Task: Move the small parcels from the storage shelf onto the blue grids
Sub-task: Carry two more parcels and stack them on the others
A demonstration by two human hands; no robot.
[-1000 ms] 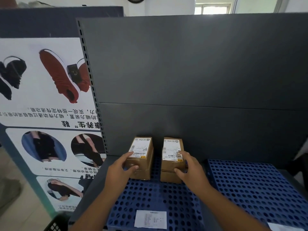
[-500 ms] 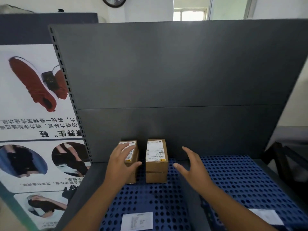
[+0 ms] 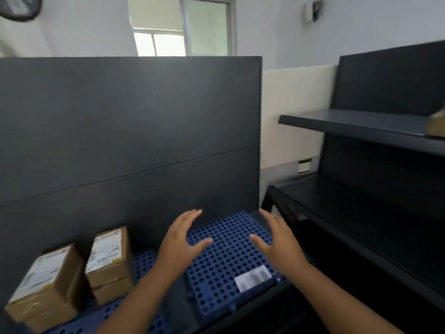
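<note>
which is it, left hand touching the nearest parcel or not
Apart. The head view shows blue grid between the left hand and the nearest parcel; the hand hovers open, holding nothing.

Dim to moderate overall, lit by daylight from the window point(image 3: 166, 44) at 12 o'clock, blown out to near white in its lower panes. Soft and diffuse, without hard-edged shadows, leaving only a faint grey sheen on the dark back panel point(image 3: 125, 121). Deeply shadowed beneath the shelf point(image 3: 361, 124) at 3 o'clock. Too smeared by motion blur for reading print on the parcels point(image 3: 108, 256) at 8 o'clock or the white label point(image 3: 252, 278) at 5 o'clock. Bent by wide-angle distortion toward the edges, with leaning verticals and a streaked clock point(image 3: 19, 8) at 10 o'clock.
</note>
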